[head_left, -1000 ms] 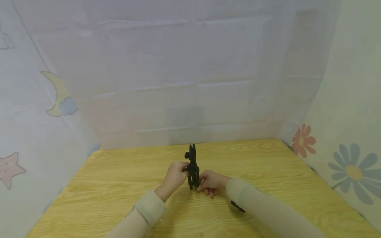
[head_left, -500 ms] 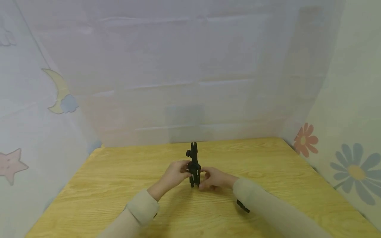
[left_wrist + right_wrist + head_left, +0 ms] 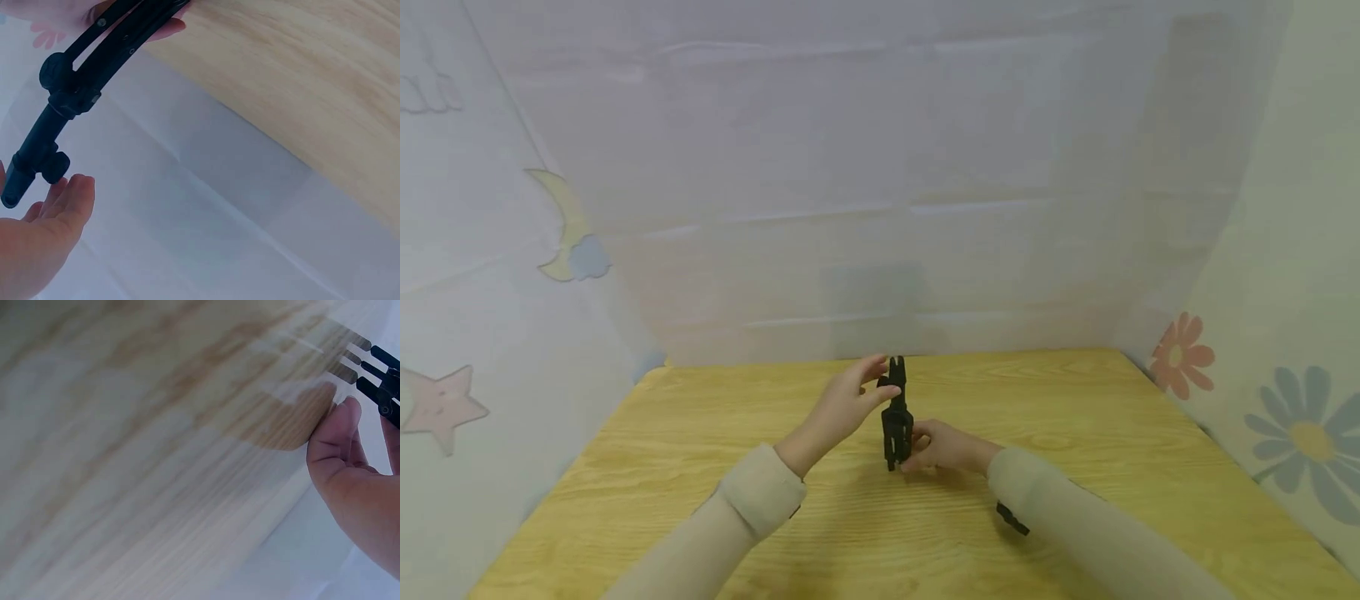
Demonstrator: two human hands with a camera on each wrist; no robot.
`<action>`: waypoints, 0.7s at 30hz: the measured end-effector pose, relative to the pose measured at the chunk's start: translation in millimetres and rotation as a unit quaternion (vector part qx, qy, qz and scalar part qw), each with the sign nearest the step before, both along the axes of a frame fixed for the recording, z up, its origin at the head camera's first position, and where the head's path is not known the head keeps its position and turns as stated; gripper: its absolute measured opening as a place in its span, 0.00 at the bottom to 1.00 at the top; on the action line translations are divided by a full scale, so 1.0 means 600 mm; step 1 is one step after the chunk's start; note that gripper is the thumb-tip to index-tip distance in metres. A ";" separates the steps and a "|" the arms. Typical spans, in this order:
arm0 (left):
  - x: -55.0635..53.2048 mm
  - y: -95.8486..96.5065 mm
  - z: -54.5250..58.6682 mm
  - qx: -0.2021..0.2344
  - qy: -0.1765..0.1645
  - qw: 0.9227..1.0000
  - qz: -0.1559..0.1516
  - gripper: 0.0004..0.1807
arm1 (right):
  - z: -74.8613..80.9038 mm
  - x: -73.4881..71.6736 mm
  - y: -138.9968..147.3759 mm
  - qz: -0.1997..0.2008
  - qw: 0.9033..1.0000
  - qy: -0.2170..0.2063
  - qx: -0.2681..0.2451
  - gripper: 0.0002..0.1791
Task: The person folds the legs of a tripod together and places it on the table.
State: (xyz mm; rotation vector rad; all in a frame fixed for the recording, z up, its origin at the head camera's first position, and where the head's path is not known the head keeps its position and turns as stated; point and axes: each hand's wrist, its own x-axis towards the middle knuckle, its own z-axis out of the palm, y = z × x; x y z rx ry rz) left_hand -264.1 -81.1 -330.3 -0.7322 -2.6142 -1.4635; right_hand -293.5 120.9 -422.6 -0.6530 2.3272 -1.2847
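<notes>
A small black tripod (image 3: 898,421) stands upright above the wooden table, its legs folded close together. My right hand (image 3: 946,448) holds it low by the legs; in the left wrist view, fingers (image 3: 167,30) of that hand show behind them. Up by the side knob (image 3: 56,167), my left hand (image 3: 842,408) has its fingers extended and its thumb across the near side of the tripod in the head view. Whether those fingertips touch the knob is hard to tell. The right wrist view shows the leg ends (image 3: 369,387) at the table surface, beside my right thumb (image 3: 347,419).
On the wooden table (image 3: 700,433), a small black piece (image 3: 1012,518) shows by the right sleeve, partly hidden. Pale cloth walls enclose the table: a plain one (image 3: 790,208) at the back, printed ones (image 3: 482,333) at the sides.
My left hand has left the tripod's middle and risen to the knob near its top. The right hand has stayed low at the legs, its loose fingers drawing closer to them.
</notes>
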 end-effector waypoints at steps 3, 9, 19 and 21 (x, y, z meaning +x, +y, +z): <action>-0.001 0.012 0.009 -0.002 0.013 1.000 -0.010 0.31 | -0.002 -0.001 0.003 -0.005 1.000 -0.003 -0.007 0.18; -0.003 0.024 0.017 -0.025 0.044 0.999 -0.014 0.28 | -0.001 0.000 0.009 0.001 1.000 0.003 -0.010 0.17; -0.010 0.021 0.024 -0.009 0.053 0.998 -0.021 0.20 | -0.002 0.002 0.015 0.008 1.000 0.006 -0.010 0.16; -0.010 0.016 0.024 0.004 0.040 0.999 -0.015 0.19 | 0.000 0.003 0.020 0.017 1.000 0.004 -0.010 0.16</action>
